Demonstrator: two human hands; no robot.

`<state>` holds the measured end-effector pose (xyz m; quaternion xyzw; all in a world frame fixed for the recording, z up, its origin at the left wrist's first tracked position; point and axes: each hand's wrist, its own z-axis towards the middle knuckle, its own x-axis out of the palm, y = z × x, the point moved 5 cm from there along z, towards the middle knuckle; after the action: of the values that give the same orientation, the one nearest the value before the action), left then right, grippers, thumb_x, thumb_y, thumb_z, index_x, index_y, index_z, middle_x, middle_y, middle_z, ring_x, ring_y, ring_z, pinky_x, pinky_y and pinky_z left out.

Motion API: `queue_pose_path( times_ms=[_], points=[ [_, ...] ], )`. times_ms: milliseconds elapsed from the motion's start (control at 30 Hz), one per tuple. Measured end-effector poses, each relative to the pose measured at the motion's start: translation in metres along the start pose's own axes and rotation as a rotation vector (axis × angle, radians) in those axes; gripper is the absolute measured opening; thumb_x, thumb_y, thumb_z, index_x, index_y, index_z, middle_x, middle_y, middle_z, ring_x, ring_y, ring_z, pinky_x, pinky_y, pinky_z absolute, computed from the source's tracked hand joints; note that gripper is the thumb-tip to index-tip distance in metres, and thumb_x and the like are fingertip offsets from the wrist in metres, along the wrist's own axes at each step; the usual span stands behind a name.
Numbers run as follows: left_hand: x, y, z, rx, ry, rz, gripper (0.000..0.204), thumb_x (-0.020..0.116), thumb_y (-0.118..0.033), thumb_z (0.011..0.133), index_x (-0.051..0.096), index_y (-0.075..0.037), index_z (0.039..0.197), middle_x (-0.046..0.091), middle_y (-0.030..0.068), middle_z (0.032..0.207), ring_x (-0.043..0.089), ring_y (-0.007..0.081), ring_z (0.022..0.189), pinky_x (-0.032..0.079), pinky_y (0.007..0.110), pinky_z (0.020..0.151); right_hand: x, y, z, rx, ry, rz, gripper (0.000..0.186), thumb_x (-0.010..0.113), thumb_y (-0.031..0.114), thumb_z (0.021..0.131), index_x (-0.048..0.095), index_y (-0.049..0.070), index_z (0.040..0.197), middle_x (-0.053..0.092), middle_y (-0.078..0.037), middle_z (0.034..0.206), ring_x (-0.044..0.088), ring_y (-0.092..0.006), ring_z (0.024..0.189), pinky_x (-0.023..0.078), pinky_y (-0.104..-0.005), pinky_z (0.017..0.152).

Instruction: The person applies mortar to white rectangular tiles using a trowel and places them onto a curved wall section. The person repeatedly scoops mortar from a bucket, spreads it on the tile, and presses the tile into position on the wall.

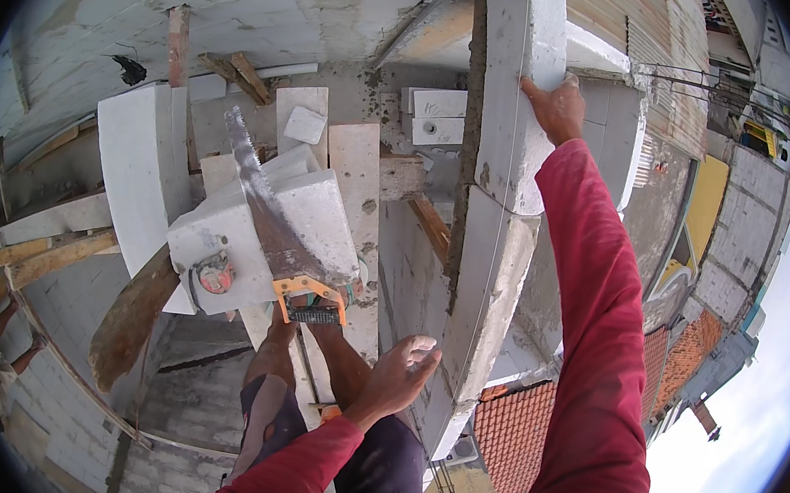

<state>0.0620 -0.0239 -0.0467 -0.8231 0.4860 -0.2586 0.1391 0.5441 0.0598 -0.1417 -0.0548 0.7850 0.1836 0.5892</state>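
Note:
My right hand [558, 106] grips the far part of a wall of white lightweight blocks [508, 162]. Its thumb lies on the top face, and the other fingers go over the outer edge, partly hidden. Nearer to me, my left hand [400, 374] holds nothing, its fingers apart, close beside the same wall; whether it touches cannot be made out. A handsaw [271, 212] with an orange and black handle lies across loose white blocks [319, 207] left of the wall. Next to it, a round red and grey thing [214, 273] rests against a block.
I stand on narrow planks [357, 168] above a lower floor. A worn wooden board [132, 317] and a tall white block [134, 167] are at the left. Beyond the wall, a drop shows tiled roofs [515, 435]. A person [4, 363] is at the far left below.

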Motion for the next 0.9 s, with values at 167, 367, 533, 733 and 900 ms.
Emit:
queue_pose_path(
  times_ms=[167,367,533,733,900],
  points=[
    [-0.002,-0.002,0.000,-0.005,0.000,-0.008,0.054,0.059,-0.041,0.104,0.057,0.004,0.134,0.064,0.0218,0.133,0.063,0.0341,0.125,0.049,0.041,0.106,0.001,-0.003,0.001,0.012,0.013,-0.009,0.095,0.083,0.056,0.073,0.050,-0.015,0.127,0.069,-0.033,0.112,0.070,-0.0452,0.106,0.056,-0.0460,0.095],
    [-0.006,-0.006,-0.001,-0.017,0.000,-0.031,0.053,0.059,-0.041,0.104,0.057,0.002,0.135,0.064,0.0211,0.134,0.063,0.0346,0.125,0.049,0.041,0.107,-0.002,-0.002,-0.004,0.021,-0.032,-0.018,0.091,0.083,0.054,0.075,0.054,-0.015,0.126,0.070,-0.032,0.115,0.070,-0.0446,0.107,0.055,-0.0457,0.096],
    [-0.005,-0.004,-0.003,-0.031,0.019,-0.021,0.052,0.059,-0.039,0.104,0.057,0.003,0.135,0.063,0.0209,0.135,0.062,0.0337,0.127,0.048,0.042,0.108,-0.002,-0.005,0.001,0.001,-0.030,-0.022,0.092,0.084,0.055,0.073,0.055,-0.014,0.127,0.070,-0.031,0.114,0.069,-0.0441,0.109,0.055,-0.0460,0.096],
    [-0.004,0.000,-0.005,-0.013,0.031,-0.017,0.051,0.059,-0.038,0.105,0.056,0.003,0.135,0.062,0.0212,0.136,0.061,0.0337,0.128,0.048,0.042,0.109,-0.008,-0.005,0.004,-0.017,-0.061,-0.081,0.091,0.084,0.058,0.072,0.057,-0.012,0.124,0.070,-0.030,0.115,0.069,-0.0434,0.110,0.055,-0.0457,0.095],
    [-0.005,-0.001,-0.007,-0.016,0.045,-0.007,0.053,0.060,-0.039,0.104,0.056,0.004,0.135,0.062,0.0218,0.136,0.061,0.0342,0.128,0.048,0.042,0.109,-0.013,-0.012,0.008,-0.010,-0.043,-0.079,0.092,0.084,0.060,0.073,0.057,-0.011,0.124,0.070,-0.030,0.116,0.069,-0.0432,0.110,0.055,-0.0454,0.095]
  ],
)
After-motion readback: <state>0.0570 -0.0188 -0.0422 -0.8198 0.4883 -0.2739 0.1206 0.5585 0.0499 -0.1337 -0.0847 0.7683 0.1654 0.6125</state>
